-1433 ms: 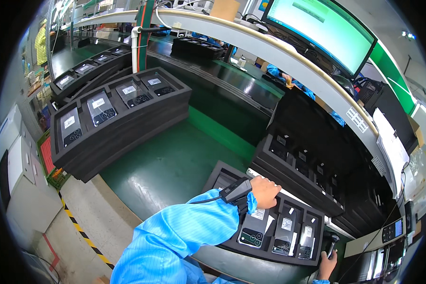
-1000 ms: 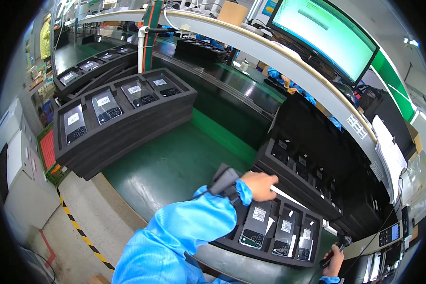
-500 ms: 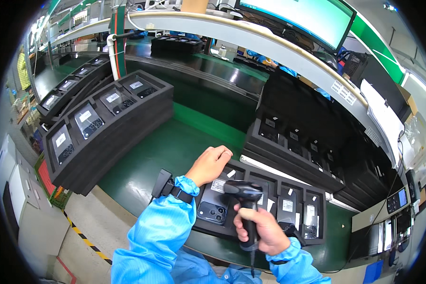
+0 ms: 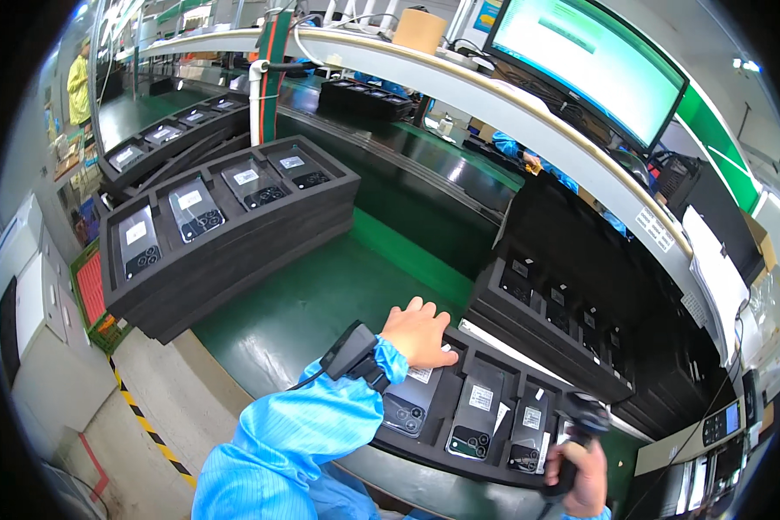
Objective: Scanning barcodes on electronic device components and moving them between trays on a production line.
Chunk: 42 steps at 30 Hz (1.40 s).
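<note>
While the left hand [image 4: 420, 334] lies flat and open, fingers spread, on the near-left corner of the black foam tray [image 4: 537, 386], the right hand [image 4: 585, 481] is closed around the grip of a black handheld scanner [image 4: 581, 429] at the tray's right end, at about five o'clock in the view. This tray sits at the near edge of the green table [image 4: 321, 299] and holds a row of phones [image 4: 477, 420] lying back-up in separate pockets, each with a white label; the left hand covers the upper part of the leftmost pocket. A small black device [image 4: 351, 351] is strapped at the left wrist, over the cuff of a light blue sleeve [image 4: 295, 446].

Just behind the tray, toward two o'clock, stands a stack of black trays [image 4: 563, 316] with smaller dark parts, its front edge near the hand's fingertips. Toward ten o'clock, well apart, a tall stack of foam trays [image 4: 225, 234] carries four more phones on top. Between the two stacks the green table surface lies open, a broad bare strip running from the near edge toward twelve o'clock. Beyond it runs a dark conveyor [image 4: 425, 186], and above that a curved shelf rail with a monitor [image 4: 589, 65] at one o'clock. At nine o'clock the table edge drops to a floor marked with yellow-black tape [image 4: 143, 420]
</note>
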Tool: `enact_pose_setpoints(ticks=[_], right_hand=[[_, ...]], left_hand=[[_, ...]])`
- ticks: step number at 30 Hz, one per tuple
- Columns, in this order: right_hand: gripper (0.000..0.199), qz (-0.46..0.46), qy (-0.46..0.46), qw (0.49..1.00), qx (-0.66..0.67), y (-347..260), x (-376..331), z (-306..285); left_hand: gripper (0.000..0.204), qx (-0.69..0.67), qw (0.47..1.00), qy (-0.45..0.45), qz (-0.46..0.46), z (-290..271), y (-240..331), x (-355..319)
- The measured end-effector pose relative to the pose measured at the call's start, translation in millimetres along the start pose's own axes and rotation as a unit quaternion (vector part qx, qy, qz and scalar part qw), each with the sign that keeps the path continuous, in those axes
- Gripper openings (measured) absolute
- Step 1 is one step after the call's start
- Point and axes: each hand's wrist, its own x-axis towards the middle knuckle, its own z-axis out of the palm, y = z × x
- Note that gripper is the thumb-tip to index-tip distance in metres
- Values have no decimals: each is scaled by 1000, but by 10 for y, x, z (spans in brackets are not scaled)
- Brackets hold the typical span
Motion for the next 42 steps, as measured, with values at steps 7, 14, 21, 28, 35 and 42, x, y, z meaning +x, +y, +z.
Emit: enact_pose_setpoints(ticks=[7,14,21,28,35,42], right_hand=[[17,-76,370,924,-61,603,-38,-1481],[32,9,399,897,-188,1208,244,-2140],[8,13,348,924,-156,1405,549,-2438],[12,27,363,915,-172,1468,559,-2472],[39,54,373,898,-226,1079,345,-2075],[29,21,378,904,-199,862,263,-1760]], left_hand=[[66,28,1000,2,-4,-5,73,31],[59,9,999,36,-2,15,51,9],[48,-115,991,65,22,-23,8,-8],[42,-179,979,97,31,9,-25,4],[38,-141,984,105,36,26,-21,11],[37,-146,982,112,35,40,-29,11]])
